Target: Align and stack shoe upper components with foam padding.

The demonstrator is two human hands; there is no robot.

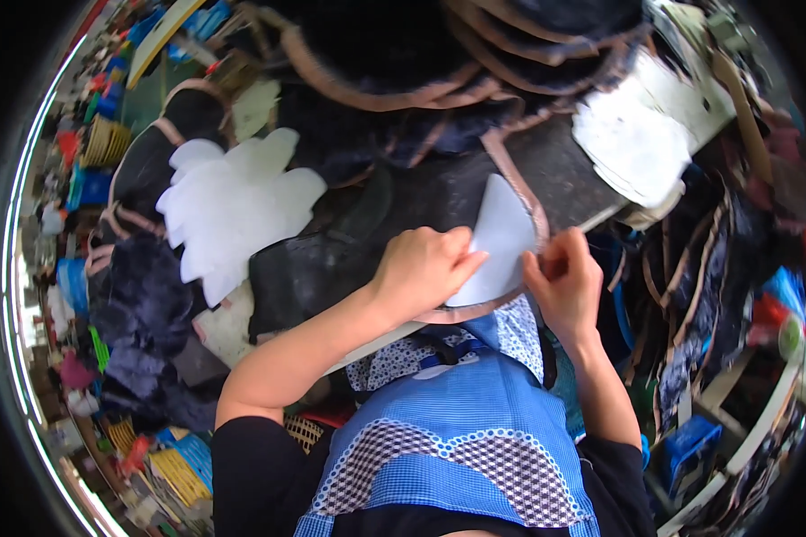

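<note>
A thin white curved piece [503,231] with a pointed top lies on the dark work surface in front of me. A pinkish-brown strip [521,182] runs along its right side and round below it. My left hand [428,266] is closed at the piece's left edge, thumb and curled forefinger against it; the fingertips are partly hidden. My right hand [566,276] pinches the brown strip at the piece's right edge, its other fingers curled in.
Left of my hands lies a fanned pile of white pieces [237,201]. Another white stack [634,134] sits at the far right of the table. Dark furry pieces with brown edging [394,85] are heaped at the back. More dark pieces [690,295] hang at the right.
</note>
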